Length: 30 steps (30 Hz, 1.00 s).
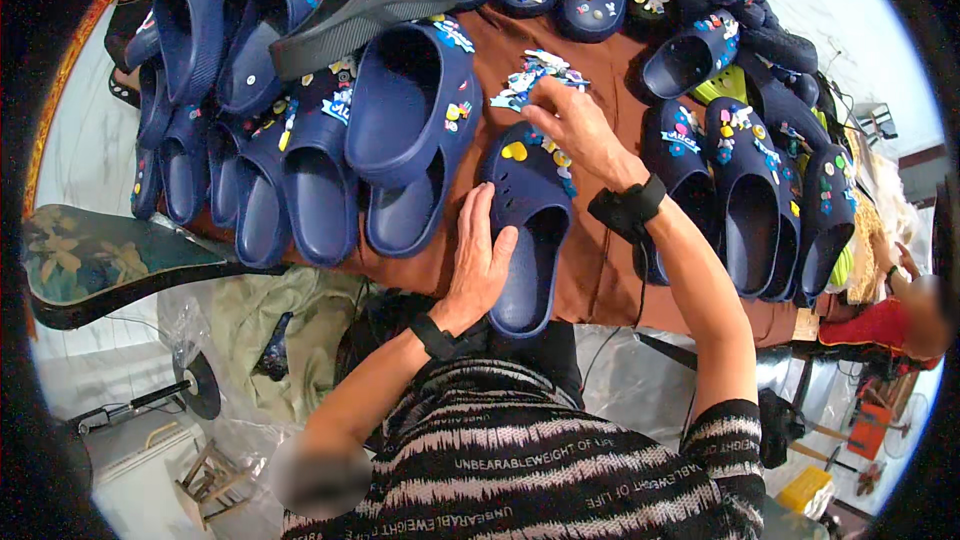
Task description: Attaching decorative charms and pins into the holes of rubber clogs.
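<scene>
A navy blue clog [530, 250] lies on the brown cloth in front of me, its toe pointing away. Yellow, blue and white charms sit on its upper, and a few holes show bare on its left side. My left hand [478, 265] rests against the clog's left edge, fingers stretched out and thumb apart. Over the toe, my right hand [585, 130] has its fingers bent and drawn together beside a small pile of white and blue shoe charms [540, 75]. What its fingertips hold, if anything, is hidden.
Decorated navy clogs [410, 105] crowd the left and far side, with a black clog [365, 15] on top. More clogs [750, 200] stand at the right. The brown cloth [610, 270] covers the table. A patterned stool [110, 260] is at left; a person in red [880, 325] is at far right.
</scene>
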Available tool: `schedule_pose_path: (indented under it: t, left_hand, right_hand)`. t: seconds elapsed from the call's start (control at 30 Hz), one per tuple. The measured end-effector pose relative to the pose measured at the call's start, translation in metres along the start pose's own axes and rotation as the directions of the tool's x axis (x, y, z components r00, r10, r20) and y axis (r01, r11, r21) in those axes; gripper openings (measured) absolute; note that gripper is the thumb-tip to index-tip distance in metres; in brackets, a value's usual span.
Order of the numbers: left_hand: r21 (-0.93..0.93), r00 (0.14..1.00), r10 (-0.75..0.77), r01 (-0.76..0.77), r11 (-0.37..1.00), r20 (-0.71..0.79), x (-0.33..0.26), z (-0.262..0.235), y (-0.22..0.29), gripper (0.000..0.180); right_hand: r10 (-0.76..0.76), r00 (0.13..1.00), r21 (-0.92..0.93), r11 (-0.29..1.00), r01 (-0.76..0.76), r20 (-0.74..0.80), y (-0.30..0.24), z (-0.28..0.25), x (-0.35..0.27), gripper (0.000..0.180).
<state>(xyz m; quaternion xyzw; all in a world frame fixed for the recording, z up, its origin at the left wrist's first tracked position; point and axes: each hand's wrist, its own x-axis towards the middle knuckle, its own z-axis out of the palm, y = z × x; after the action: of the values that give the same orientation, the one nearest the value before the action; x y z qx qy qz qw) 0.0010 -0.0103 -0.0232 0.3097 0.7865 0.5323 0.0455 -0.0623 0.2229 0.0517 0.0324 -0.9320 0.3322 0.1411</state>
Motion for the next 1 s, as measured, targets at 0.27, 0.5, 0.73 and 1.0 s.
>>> schedule_pose_path:
  t: [0.27,0.5,0.73,1.0]
  left_hand:
    - [-0.026,0.998,-0.063,0.064,0.998,0.013,0.001,0.000,0.004,0.063]
    - [-0.023,0.998,-0.055,0.055,0.998,0.010,0.002,0.002,0.003,0.065]
    - [0.000,0.999,-0.032,0.032,0.999,0.006,0.001,0.004,0.001,0.067]
    - [-0.002,0.999,-0.010,0.010,1.000,-0.047,0.001,0.007,-0.001,0.066]
  right_hand:
    - [-0.152,0.968,-0.043,0.986,0.163,0.201,-0.018,0.007,-0.017,0.020]
    - [-0.257,0.920,-0.166,0.934,0.315,0.297,-0.029,0.006,-0.026,0.011]
    - [-0.254,0.869,-0.391,0.814,0.429,0.425,-0.043,0.014,-0.018,0.013]
    - [-0.201,0.796,-0.435,0.748,0.501,0.571,-0.059,0.005,-0.022,0.017]
